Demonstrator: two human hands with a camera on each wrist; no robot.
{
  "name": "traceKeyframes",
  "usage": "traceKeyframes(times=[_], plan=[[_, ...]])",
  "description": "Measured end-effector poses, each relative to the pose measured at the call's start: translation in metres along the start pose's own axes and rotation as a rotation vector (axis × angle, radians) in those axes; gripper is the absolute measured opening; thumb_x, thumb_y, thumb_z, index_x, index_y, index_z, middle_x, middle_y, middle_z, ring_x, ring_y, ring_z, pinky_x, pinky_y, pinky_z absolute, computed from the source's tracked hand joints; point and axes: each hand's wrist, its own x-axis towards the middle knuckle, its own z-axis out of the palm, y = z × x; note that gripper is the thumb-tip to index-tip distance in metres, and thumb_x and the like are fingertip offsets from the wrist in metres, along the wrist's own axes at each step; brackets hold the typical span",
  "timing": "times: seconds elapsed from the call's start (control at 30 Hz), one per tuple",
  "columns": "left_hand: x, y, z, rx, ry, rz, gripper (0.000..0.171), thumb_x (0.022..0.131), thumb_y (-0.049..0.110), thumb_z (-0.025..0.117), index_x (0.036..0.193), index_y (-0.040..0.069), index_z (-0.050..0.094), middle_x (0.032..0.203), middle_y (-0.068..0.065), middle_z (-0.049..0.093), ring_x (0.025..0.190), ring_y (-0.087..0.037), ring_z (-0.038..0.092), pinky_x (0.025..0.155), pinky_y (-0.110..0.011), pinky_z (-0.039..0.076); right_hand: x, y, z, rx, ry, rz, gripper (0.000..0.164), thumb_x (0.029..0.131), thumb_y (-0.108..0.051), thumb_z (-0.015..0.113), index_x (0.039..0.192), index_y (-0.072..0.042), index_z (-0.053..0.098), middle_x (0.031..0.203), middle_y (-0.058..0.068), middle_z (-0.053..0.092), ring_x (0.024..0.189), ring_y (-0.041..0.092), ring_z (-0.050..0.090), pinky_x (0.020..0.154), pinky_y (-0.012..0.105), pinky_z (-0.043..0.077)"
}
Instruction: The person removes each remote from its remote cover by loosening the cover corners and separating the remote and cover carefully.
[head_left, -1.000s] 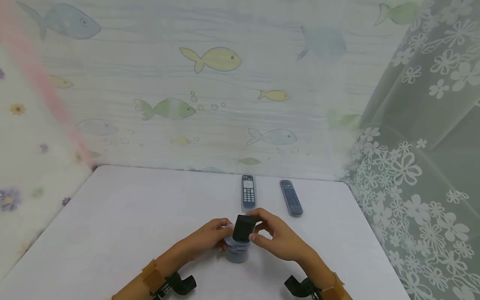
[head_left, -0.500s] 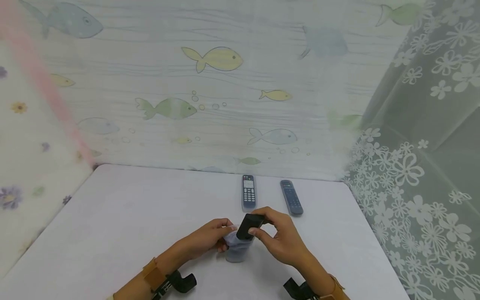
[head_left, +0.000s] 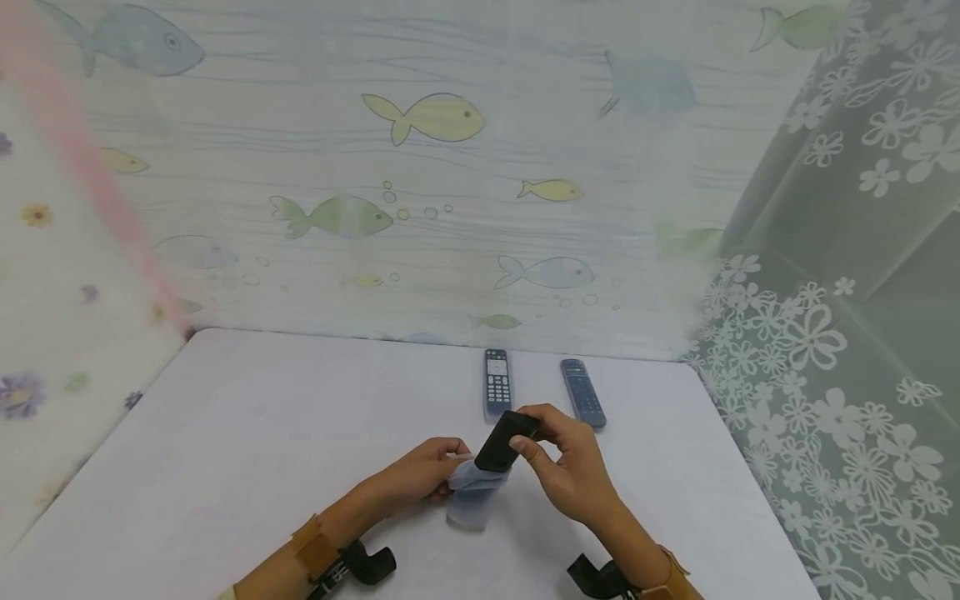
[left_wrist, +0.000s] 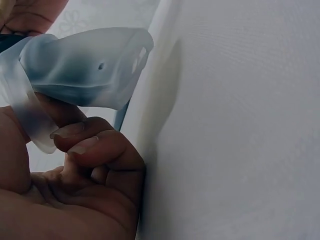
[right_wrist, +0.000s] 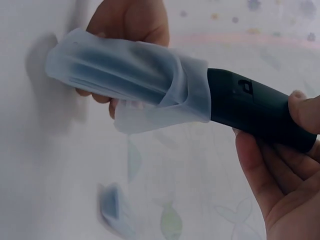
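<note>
My right hand [head_left: 576, 471] grips the bare end of a black remote control [right_wrist: 255, 107] between thumb and fingers. The remote's other end sits inside a translucent bluish silicone sleeve [right_wrist: 120, 75], which is bunched and folded at its mouth. In the head view, the remote leans up to the right, with the sleeve below it close over the table. My left hand [head_left: 420, 473] pinches the folded edge of the sleeve from the left. Its curled fingers [left_wrist: 100, 150] lie under the sleeve in the left wrist view.
Two more remotes lie farther back on the white table [head_left: 262, 433]: one with pale buttons [head_left: 497, 383] and a dark one [head_left: 582, 393] to its right. A fish-print curtain [head_left: 337, 167] hangs behind the table; a floral sheer [head_left: 840, 375] hangs at the right.
My right hand has moved up and to the right with the remote, which now tilts more. The sleeve has tilted along with it, while my left hand has stayed nearly in place.
</note>
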Motion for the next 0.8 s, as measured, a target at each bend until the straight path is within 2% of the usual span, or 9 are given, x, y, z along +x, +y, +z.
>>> traceKeyframes(times=[0.37, 0.8], plan=[[0.002, -0.002, 0.002, 0.007, 0.008, 0.001, 0.024, 0.111, 0.023, 0.056, 0.106, 0.001, 0.065, 0.081, -0.002, 0.058, 0.063, -0.014, 0.043, 0.056, -0.026, 0.036, -0.002, 0.002, -0.005, 0.035, 0.050, 0.050, 0.024, 0.098, 0.002, 0.072, 0.121, -0.002, 0.070, 0.111, 0.011, 0.076, 0.099, 0.021, 0.077, 0.093, 0.026, 0.059], [0.002, -0.005, 0.005, 0.008, 0.026, -0.019, 0.025, 0.110, 0.025, 0.057, 0.104, 0.002, 0.066, 0.078, -0.001, 0.055, 0.061, -0.014, 0.040, 0.054, -0.026, 0.034, -0.003, 0.006, -0.011, 0.045, 0.089, 0.063, 0.024, 0.096, 0.006, 0.072, 0.119, 0.001, 0.070, 0.109, 0.012, 0.076, 0.097, 0.018, 0.078, 0.091, 0.025, 0.059]])
